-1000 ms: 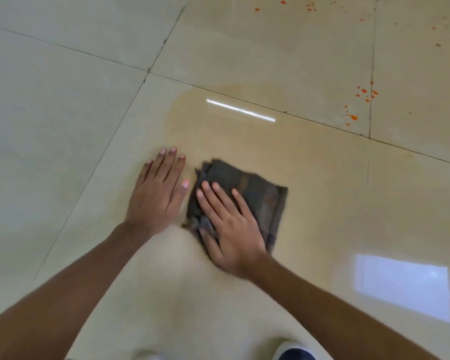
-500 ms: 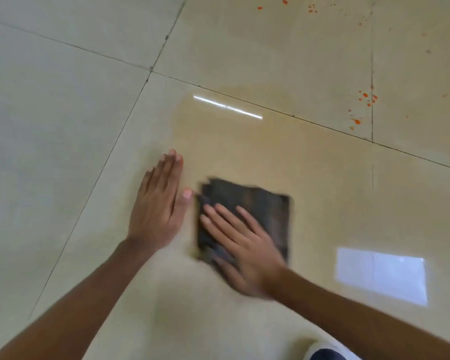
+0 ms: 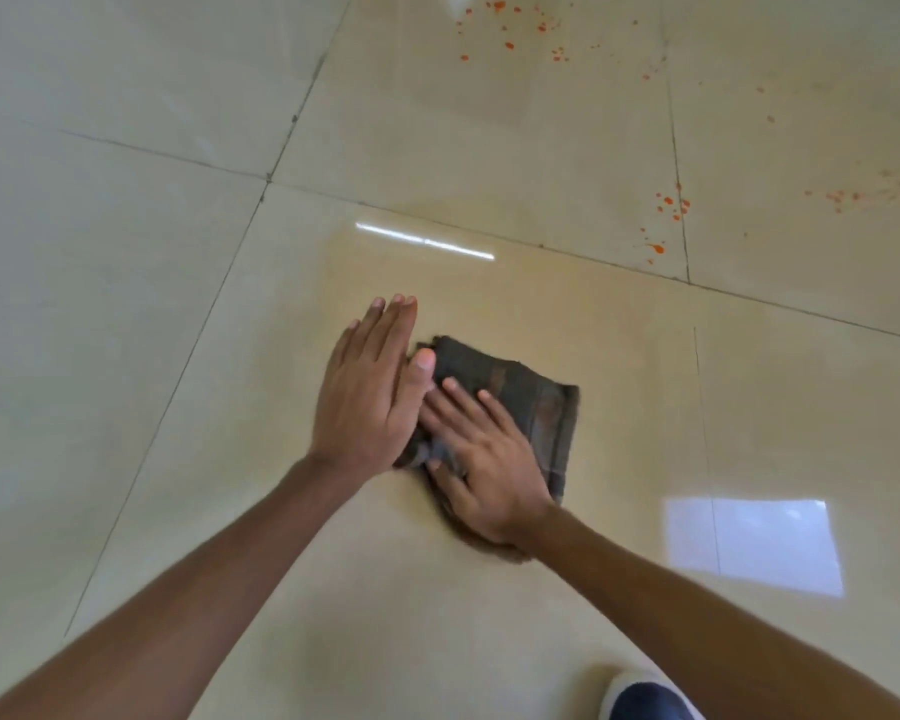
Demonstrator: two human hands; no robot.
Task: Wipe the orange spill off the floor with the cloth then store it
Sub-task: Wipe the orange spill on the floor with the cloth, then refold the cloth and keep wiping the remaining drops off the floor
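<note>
The left hand [image 3: 370, 387] has left its spot on the floor [image 3: 126, 252] beside the cloth [image 3: 536, 402] and now overlaps the cloth's left edge, its thumb lying over the near corner. The cloth itself has barely shifted and sits folded on the tile under both hands. This looks like a regrip or refold rather than a wiping stroke.

The left hand's fingers are straight and pressed together, gripping nothing; whether the palm touches the cloth I cannot tell. The right hand [image 3: 481, 459] lies flat on the cloth, fingers spread, pressing it down.

The orange spill [image 3: 668, 210] is scattered well apart, up and to the right, so most of the wiping is probably still to do. A shoe [image 3: 645, 701] shows at the bottom edge.
</note>
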